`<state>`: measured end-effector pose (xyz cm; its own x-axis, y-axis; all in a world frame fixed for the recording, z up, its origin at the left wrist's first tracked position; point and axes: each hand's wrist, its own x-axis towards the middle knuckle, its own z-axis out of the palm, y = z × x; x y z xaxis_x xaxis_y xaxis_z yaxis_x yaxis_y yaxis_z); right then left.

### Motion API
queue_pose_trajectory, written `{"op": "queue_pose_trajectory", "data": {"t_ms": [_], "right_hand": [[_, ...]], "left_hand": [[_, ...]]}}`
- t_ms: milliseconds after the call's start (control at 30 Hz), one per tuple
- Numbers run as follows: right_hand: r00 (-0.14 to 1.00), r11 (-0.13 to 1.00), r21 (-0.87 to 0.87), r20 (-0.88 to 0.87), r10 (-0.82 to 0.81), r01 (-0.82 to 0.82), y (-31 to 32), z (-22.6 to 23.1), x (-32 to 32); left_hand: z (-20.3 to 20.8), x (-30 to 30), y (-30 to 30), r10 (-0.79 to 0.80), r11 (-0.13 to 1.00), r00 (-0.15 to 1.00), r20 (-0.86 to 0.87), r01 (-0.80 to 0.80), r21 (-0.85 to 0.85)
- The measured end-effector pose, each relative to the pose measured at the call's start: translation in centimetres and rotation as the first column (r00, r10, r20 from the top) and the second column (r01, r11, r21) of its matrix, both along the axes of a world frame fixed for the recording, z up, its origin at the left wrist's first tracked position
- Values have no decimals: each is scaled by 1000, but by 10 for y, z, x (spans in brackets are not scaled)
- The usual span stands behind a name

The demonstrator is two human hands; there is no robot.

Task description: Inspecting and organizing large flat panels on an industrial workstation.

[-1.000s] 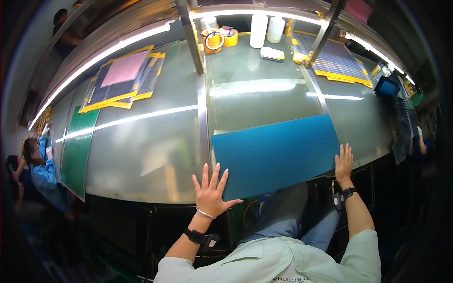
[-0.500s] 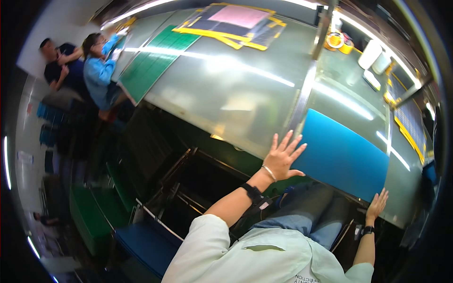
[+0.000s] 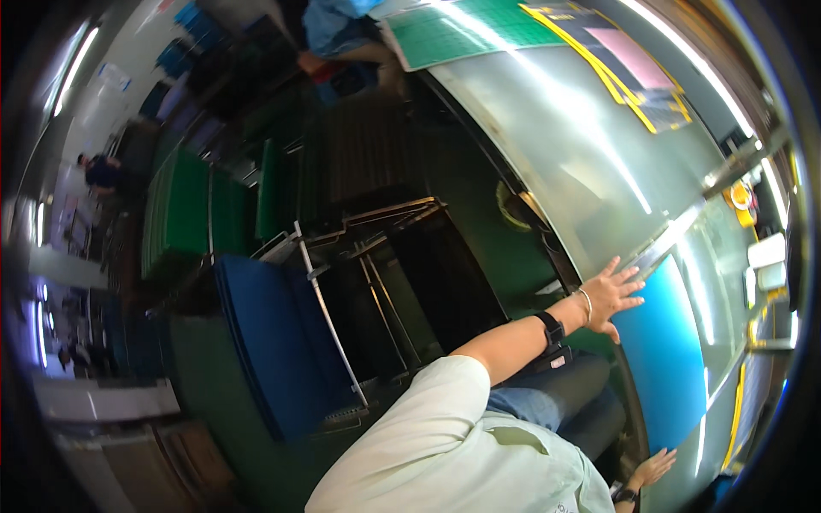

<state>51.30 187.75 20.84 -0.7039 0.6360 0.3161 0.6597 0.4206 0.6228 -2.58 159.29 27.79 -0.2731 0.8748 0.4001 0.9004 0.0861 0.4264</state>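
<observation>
A smooth blue rectangular board [image 3: 669, 346] lies flat on the glossy worktable [image 3: 590, 154], along its near edge. At the board's left end, my left hand [image 3: 609, 297] is open, fingers spread over its edge and corner. My right hand [image 3: 655, 469] touches the opposite end with its fingers stretched out. Neither hand is wrapped round anything. A bracelet and a black wristband sit on my left wrist, and a dark band on my right.
A green panel [image 3: 479, 32] and yellow-edged dark frames [image 3: 629, 64] lie farther along the table. Tape rolls [image 3: 741, 198] and white containers [image 3: 767, 251] stand at the back. Left of me is a rack [image 3: 329, 316] with blue boards [image 3: 278, 342] and green boards [image 3: 177, 214]. Another person [image 3: 338, 30] stands beyond.
The view has swung left, bringing the rack of boards toward the middle. Both hands remain at the two ends of the blue board, which stays on the table.
</observation>
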Motion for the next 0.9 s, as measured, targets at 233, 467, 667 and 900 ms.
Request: {"op": "queue_pose_trajectory", "data": {"t_ms": [233, 467, 667, 900], "right_hand": [[954, 965, 253, -263, 143, -75, -43, 41, -60], [935, 973, 224, -327, 135, -62, -55, 61, -70], [925, 965, 251, -342, 163, -77, -54, 58, -73], [928, 982, 149, -338, 157, -112, -56, 56, -57]], "left_hand": [[-9, 1, 3, -30, 998, 999, -38, 28, -54], [-3, 10, 13, -41, 988, 997, -59, 32, -148], [-9, 23, 0, 18, 951, 1000, 2, -16, -308], [42, 21, -17, 136, 946, 986, 101, -99, -308]]}}
